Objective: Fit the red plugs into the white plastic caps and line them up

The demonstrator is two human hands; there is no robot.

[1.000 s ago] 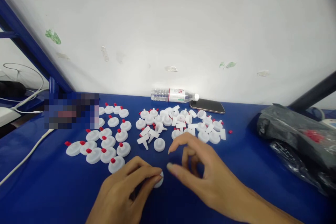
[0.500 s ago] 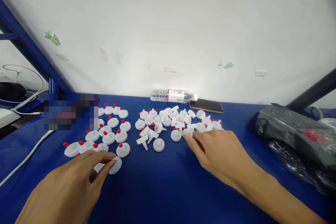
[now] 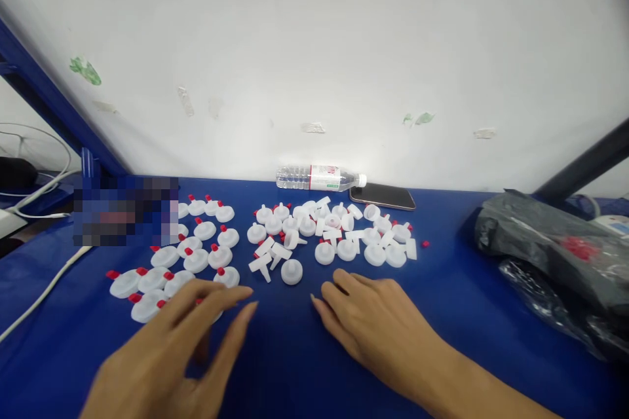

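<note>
My left hand (image 3: 181,340) hovers over the near end of a group of white nozzle caps with red tips (image 3: 196,260). Its thumb and forefinger are apart, with nothing between them. One capped piece near it is mostly hidden by the fingers. My right hand (image 3: 368,314) is in front of the loose heap of white nozzle caps (image 3: 307,226), its fingers curled in. Whatever those fingers may hold is hidden. A single white nozzle cap (image 3: 291,272) stands nozzle up between the hands. White T-shaped pieces (image 3: 265,263) and small red tips (image 3: 425,244) lie in and around the heap.
A water bottle (image 3: 322,178) lies along the wall, beside a dark phone (image 3: 383,196). A grey plastic-wrapped bundle (image 3: 550,262) fills the right side of the blue table (image 3: 295,366). White cables (image 3: 44,298) run along the left.
My left hand has opened off a red-tipped cap and moved right. My right hand has drawn back from the heap toward me, fingers curled. The view has shifted slightly.
</note>
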